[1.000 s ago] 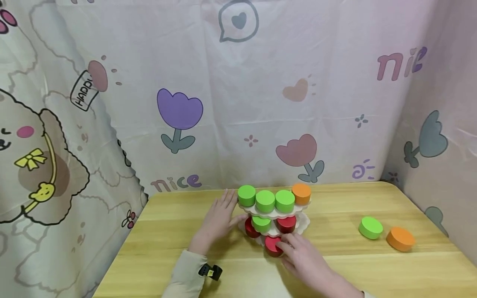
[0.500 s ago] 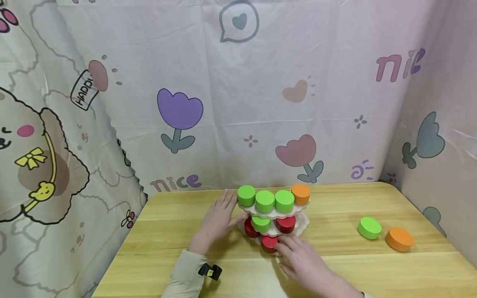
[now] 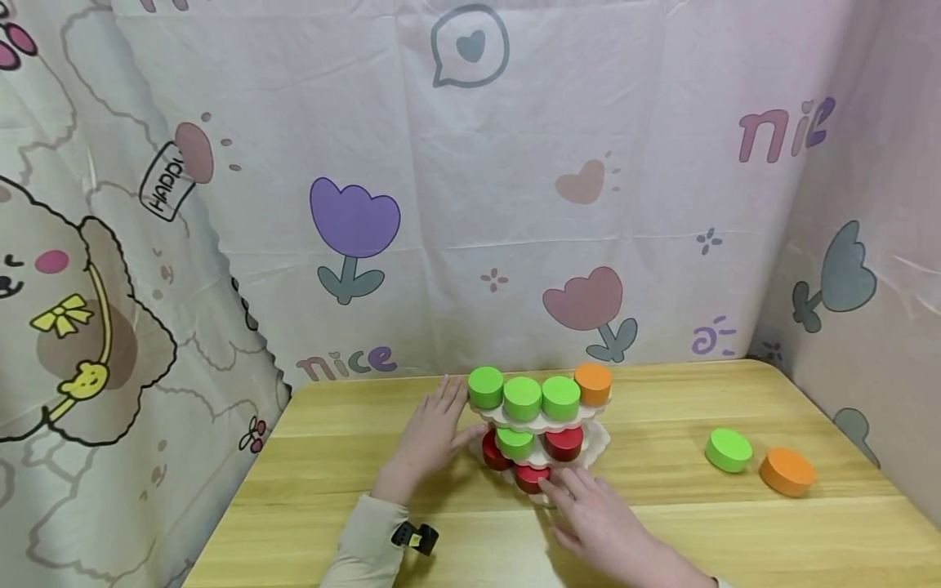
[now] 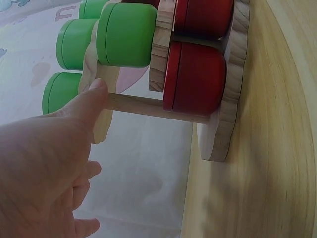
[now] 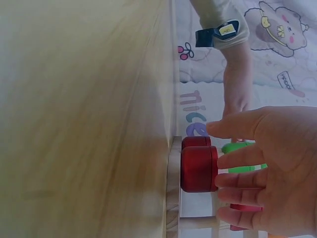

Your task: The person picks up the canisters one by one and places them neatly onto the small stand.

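A pale wooden tiered stand (image 3: 599, 441) with scalloped shelves holds several round, cup-shaped pieces. On its top shelf are green pieces (image 3: 523, 398) and an orange piece (image 3: 592, 385). A green piece (image 3: 515, 442) and a red piece (image 3: 564, 443) sit lower down. My left hand (image 3: 430, 437) is at the stand's left side; its thumb (image 4: 94, 96) touches the top shelf's edge and the other fingers extend past it. My right hand (image 3: 599, 518), fingers nearly straight, has fingertips against the front red piece (image 5: 198, 168) on the bottom shelf.
To the right on the wooden table (image 3: 662, 539) lie a loose green piece (image 3: 729, 451) and a loose orange piece (image 3: 787, 472). A printed cloth (image 3: 470, 204) hangs behind the table and along both sides. A black wrist device (image 3: 415, 537) sits on the left sleeve.
The front red piece has moved slightly back and left, further onto the bottom shelf, with my right hand's fingertips following it. My left hand has stayed in place.
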The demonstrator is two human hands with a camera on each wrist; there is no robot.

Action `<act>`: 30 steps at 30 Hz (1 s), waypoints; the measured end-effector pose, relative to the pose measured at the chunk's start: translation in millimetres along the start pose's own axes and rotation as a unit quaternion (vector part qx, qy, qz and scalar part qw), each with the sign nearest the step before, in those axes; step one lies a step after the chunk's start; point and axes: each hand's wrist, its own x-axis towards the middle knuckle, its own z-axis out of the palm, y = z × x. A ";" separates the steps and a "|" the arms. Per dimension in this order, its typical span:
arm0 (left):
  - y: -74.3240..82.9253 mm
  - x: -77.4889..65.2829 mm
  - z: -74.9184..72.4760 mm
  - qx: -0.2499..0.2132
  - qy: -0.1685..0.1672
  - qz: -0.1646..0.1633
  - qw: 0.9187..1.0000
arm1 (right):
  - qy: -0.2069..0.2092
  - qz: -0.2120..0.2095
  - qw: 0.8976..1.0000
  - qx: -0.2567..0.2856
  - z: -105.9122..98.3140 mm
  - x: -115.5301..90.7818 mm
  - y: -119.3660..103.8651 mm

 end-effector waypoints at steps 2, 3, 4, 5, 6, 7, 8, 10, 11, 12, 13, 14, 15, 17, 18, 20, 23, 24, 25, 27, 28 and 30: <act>-0.6 0.0 0.3 0.001 0.003 0.001 1.000 | -0.003 0.001 1.000 0.006 0.2 0.4 0.5; -0.8 0.1 0.2 0.002 0.004 0.001 1.000 | -0.004 0.001 1.000 0.008 0.4 0.6 0.8; -0.8 0.1 0.0 0.002 0.004 0.000 1.000 | -0.003 0.001 1.000 0.011 0.5 0.7 1.1; -0.6 0.1 -0.4 0.004 0.002 0.000 1.000 | -0.002 0.001 1.000 0.012 0.5 0.9 1.5; -0.5 0.2 -0.6 0.004 0.002 -0.001 1.000 | -0.001 0.000 1.000 0.012 0.6 1.0 1.8; -0.2 0.2 -0.9 0.003 0.001 -0.001 1.000 | 0.001 -0.001 1.000 0.011 0.5 1.0 2.1; 0.1 0.2 -1.1 0.000 0.002 0.000 1.000 | 0.002 -0.001 1.000 0.010 0.2 0.8 2.3; 0.6 0.5 -1.3 0.000 -0.002 -0.001 1.000 | 0.005 0.000 1.000 0.008 -0.6 0.0 2.9; 0.7 0.6 -1.3 0.000 -0.003 -0.001 1.000 | 0.007 0.002 1.000 0.008 -1.1 -0.6 3.3; 0.8 0.8 -1.3 -0.002 -0.004 -0.001 1.000 | 0.009 0.004 1.000 0.009 -1.6 -1.3 4.0; 0.8 0.8 -1.2 -0.001 -0.006 -0.001 1.000 | 0.012 0.007 1.000 0.013 -2.4 -2.1 4.8; 0.9 0.7 -1.1 0.000 -0.006 -0.001 1.000 | 0.017 0.011 1.000 0.018 -3.2 -3.0 5.9; 0.9 0.6 -1.0 0.001 -0.007 -0.002 1.000 | 0.024 0.014 0.999 0.023 -4.1 -3.9 7.3; 0.9 0.1 -0.8 0.000 -0.006 -0.002 1.000 | 0.045 0.016 0.999 0.026 -5.9 -5.7 11.0; 0.8 -0.1 -0.5 -0.002 -0.006 -0.003 1.000 | 0.056 0.015 0.998 0.024 -6.9 -6.7 13.2; 0.7 -0.8 -0.1 -0.003 -0.005 -0.004 1.000 | 0.079 0.011 0.997 0.013 -9.2 -9.2 18.4; 0.9 -1.4 0.2 -0.003 -0.006 -0.006 1.000 | 0.103 0.014 0.994 -0.010 -13.2 -13.5 27.5; 0.9 -1.2 0.6 -0.001 -0.005 -0.005 1.000 | 0.108 0.018 0.994 -0.015 -14.9 -15.1 30.6; 1.2 -0.8 0.5 -0.003 -0.006 -0.005 1.000 | 0.111 0.025 0.993 -0.018 -16.6 -16.7 34.0; 1.8 0.4 0.4 -0.006 -0.007 -0.003 1.000 | 0.111 0.042 0.993 -0.019 -20.1 -18.7 40.7; 2.1 1.1 0.3 -0.009 -0.006 -0.002 1.000 | 0.108 0.048 0.993 -0.016 -21.4 -19.1 44.0; 2.7 2.7 0.4 -0.010 -0.008 -0.003 1.000 | 0.103 0.059 0.993 -0.010 -23.9 -19.4 50.3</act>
